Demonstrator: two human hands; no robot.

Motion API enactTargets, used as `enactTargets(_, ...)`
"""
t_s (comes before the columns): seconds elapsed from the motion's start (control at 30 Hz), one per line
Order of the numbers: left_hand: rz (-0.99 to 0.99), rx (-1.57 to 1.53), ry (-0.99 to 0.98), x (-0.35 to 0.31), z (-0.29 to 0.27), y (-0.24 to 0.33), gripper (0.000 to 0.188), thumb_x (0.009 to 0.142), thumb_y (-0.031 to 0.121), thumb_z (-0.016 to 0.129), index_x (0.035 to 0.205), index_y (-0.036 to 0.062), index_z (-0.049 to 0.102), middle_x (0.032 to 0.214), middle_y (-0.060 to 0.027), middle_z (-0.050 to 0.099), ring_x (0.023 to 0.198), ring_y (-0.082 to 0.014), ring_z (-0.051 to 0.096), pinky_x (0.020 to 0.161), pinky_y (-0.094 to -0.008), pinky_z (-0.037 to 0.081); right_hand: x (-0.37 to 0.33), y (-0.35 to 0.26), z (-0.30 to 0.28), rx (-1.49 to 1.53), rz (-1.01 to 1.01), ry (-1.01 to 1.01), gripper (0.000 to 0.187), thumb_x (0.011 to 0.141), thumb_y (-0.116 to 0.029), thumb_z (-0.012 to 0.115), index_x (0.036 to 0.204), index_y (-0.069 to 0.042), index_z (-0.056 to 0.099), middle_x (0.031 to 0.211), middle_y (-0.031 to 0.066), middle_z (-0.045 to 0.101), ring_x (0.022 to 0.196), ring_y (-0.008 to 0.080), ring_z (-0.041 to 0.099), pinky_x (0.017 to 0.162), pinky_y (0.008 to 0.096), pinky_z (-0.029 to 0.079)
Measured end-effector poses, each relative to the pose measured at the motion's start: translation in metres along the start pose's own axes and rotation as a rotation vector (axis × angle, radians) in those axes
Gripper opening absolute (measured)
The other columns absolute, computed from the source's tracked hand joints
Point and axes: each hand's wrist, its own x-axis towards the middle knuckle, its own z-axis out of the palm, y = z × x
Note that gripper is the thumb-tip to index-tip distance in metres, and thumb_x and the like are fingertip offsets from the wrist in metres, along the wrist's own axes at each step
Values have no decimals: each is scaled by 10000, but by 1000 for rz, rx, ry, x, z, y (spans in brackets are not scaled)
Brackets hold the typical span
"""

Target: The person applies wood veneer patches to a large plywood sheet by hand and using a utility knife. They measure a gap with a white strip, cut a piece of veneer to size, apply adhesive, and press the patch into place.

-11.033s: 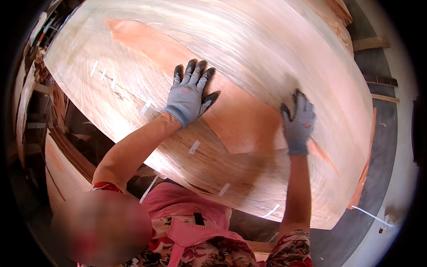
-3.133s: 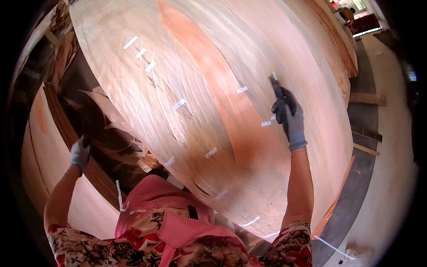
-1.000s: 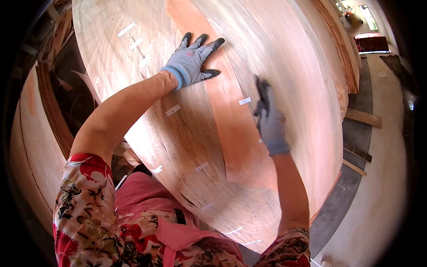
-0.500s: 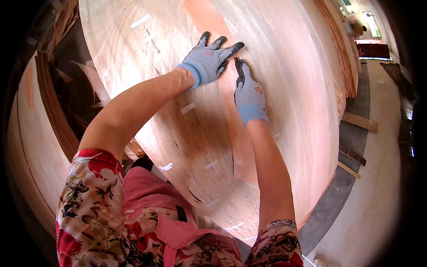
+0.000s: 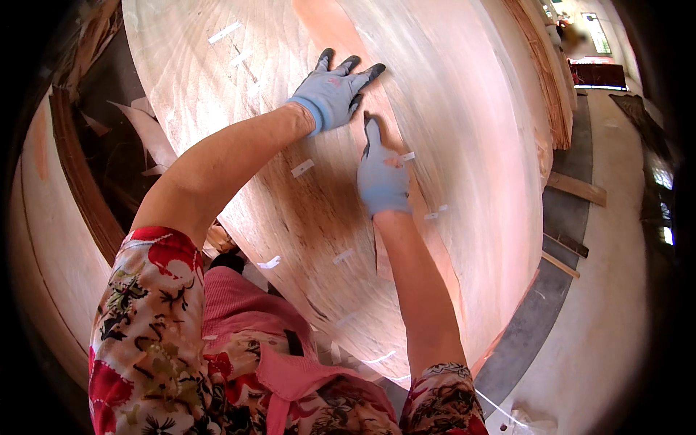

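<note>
A wide, pale sheet of wood veneer point(image 5: 464, 130) lies before me, with a narrower orange-tinted strip of veneer point(image 5: 330, 25) running down its middle. My left hand point(image 5: 330, 94), in a grey-blue glove with dark fingertips, rests on the sheet across the strip, its fingers spread and holding nothing. Just below it, my right hand point(image 5: 384, 170), gloved alike, lies over the strip with one finger stretched along its left edge. Its other fingers are hidden beneath the hand. A short piece of white tape point(image 5: 408, 156) shows beside the right glove.
More white tape pieces, such as one point(image 5: 302, 168) left of the strip, dot the sheet. Stacked veneer point(image 5: 87, 181) stands at the left, with torn scraps point(image 5: 145, 130) near it. Wooden battens point(image 5: 576, 188) lie at the right. A blurred person point(image 5: 576, 40) is far off.
My right hand has slid left and slightly down, baring a piece of tape beside it. My left hand stays spread on the veneer. The whole view has shifted a little.
</note>
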Motion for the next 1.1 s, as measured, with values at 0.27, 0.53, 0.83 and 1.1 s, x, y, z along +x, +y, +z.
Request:
enactTargets(0.27,78,-10,-13,-3,-27,29,636,986,292,461,1556,198,195,1511,-114,399,1416,-321,348,1174,-592,148,-57,42,18,94,-92,64,672,901,-35,435,1513,-287,321,831,226,657,705,369,652,617,484,492)
enactTargets(0.53,151,20,-91,-33,-9,40,588,985,288,449,1535,176,273,1498,-66,423,1419,-303,334,1162,-617,144,-110,59,29,47,-77,-48,625,920,-84,461,1501,-286,345,848,180,679,725,368,658,644,480,510)
enactTargets(0.83,252,67,-141,-59,-3,86,569,1021,414,373,1539,196,283,1556,-89,351,1471,-309,244,1181,-582,102,-136,84,12,-14,-60,-208,571,932,-175,511,1473,-318,397,906,123,675,780,317,671,669,438,527)
enactTargets(1.1,134,-293,-9,-65,1,172,597,976,281,454,1537,174,283,1561,-168,303,1449,-376,257,1191,-532,142,-199,139,37,7,-141,-76,521,916,-209,550,1432,-221,474,784,87,644,682,256,643,561,366,459)
